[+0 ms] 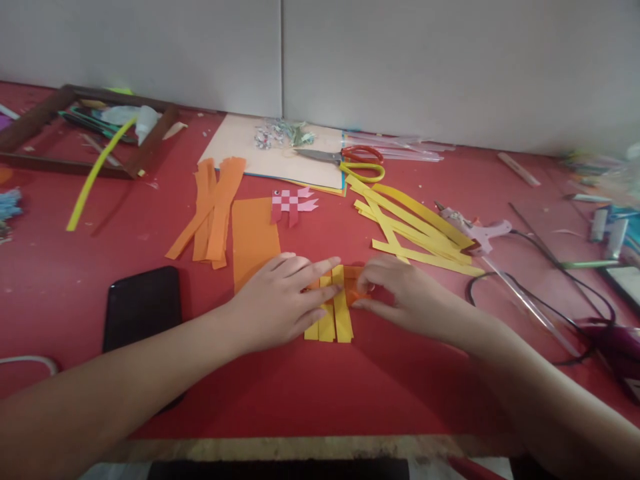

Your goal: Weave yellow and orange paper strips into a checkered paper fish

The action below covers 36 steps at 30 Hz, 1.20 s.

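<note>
Flat yellow paper strips lie side by side on red tabletop, partly under L hand w/ fingers spread; R hand, fingers curled, is at orange paper just R of strips, can't tell if pinching.

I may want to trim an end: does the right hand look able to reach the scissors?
Probably yes: the scissors lie uncovered ahead of the right hand, with only low yellow strips near the way. It is busy at the orange paper, though.
</note>
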### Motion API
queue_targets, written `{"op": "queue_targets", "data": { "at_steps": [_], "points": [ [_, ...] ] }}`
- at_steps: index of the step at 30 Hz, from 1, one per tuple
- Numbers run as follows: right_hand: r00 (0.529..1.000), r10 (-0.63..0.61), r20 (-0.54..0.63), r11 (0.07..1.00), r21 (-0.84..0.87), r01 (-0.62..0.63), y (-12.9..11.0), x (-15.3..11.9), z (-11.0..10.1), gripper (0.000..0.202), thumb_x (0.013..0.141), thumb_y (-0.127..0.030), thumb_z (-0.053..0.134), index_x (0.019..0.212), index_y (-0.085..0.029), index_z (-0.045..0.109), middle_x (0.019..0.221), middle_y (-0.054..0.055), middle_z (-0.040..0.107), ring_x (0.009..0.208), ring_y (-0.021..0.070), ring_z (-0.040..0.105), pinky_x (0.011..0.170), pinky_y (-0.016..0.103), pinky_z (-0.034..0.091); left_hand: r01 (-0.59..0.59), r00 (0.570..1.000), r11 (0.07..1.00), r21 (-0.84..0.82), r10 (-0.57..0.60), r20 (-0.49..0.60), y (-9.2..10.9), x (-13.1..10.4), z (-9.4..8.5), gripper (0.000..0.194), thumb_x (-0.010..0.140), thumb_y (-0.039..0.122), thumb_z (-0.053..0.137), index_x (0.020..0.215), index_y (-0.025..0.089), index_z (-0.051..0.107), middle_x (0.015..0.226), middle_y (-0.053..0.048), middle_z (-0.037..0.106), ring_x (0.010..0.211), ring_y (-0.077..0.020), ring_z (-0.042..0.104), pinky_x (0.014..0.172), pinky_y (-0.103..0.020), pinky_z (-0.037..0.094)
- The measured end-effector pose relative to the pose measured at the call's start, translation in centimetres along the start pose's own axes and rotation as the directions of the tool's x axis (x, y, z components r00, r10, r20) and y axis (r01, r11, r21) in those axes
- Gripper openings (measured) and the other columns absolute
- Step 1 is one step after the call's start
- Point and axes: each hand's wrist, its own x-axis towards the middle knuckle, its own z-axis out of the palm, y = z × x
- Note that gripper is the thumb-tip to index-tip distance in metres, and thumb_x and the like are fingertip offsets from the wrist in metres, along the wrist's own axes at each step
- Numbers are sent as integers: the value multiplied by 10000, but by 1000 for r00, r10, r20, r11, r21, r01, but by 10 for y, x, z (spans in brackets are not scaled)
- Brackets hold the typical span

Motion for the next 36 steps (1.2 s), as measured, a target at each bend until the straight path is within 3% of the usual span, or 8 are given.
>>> {"op": "queue_targets", "data": {
  "at_steps": [4, 12, 15, 23, 27, 36],
  "points": [
    [998, 65, -23, 997, 40, -64, -3, -2, 3, 132, 887, -292, 599, 792, -209, 562, 763, 7, 638, 690, 150, 579, 638, 273, 423, -25, 1000, 999, 32, 25, -5, 0, -1, 2, 384, 1004, 336, 417, 1332, 210, 571, 1442, -40, 526, 1076, -254, 512, 911, -415, 413],
    [972, 235, -25, 972, 13, -235, -14, -6, 5, 118, 851, -299, 622, 792, -205, 581, 735, 9, 644, 613, 146, 569, 557, 274, 416, -12, 1000, 998, 56, 12, -3, 2, 0, 3, 386, 1002, 342, 425, 1348, 228, 550, 1436, -29, 533, 1088, -265, 514, 915, -425, 381],
    [973, 228, -30, 973, -25, -229, -17, -7, 6, 113, 856, -268, 607, 772, -202, 570, 762, 25, 645, 648, 162, 580, 591, 292, 435, -2, 1000, 998, 55, 2, 4, 3, 0, 2, 429, 1001, 343, 429, 1409, 225, 486, 1442, -32, 527, 1081, -268, 510, 909, -425, 386],
    [974, 208, -91, 977, -35, -212, -23, -8, 10, 155, 848, -204, 595, 720, -213, 508, 723, 13, 611, 601, 149, 546, 539, 275, 397, -7, 1000, 999, 52, 8, -4, 2, 0, 3, 388, 985, 320, 459, 1343, 203, 554, 1427, -55, 538, 1087, -277, 517, 897, -429, 421],
    [970, 237, -60, 972, 8, -237, -27, -7, 9, 108, 837, -171, 583, 746, -211, 543, 693, 3, 624, 576, 142, 552, 533, 270, 399, 0, 1000, 999, 32, 0, 10, 3, 0, 3, 394, 981, 311, 461, 1345, 193, 552, 1434, -72, 524, 1118, -290, 512, 909, -443, 444],
    [980, 186, -73, 981, -45, -190, -28, -13, 15, 112, 842, -156, 575, 754, -207, 528, 822, 52, 620, 711, 197, 592, 631, 340, 487, -48, 999, 999, -2, 48, -15, 0, 1, 6, 405, 984, 311, 447, 1340, 148, 552, 1398, -83, 557, 1144, -288, 528, 948, -448, 463]
  ]
}}
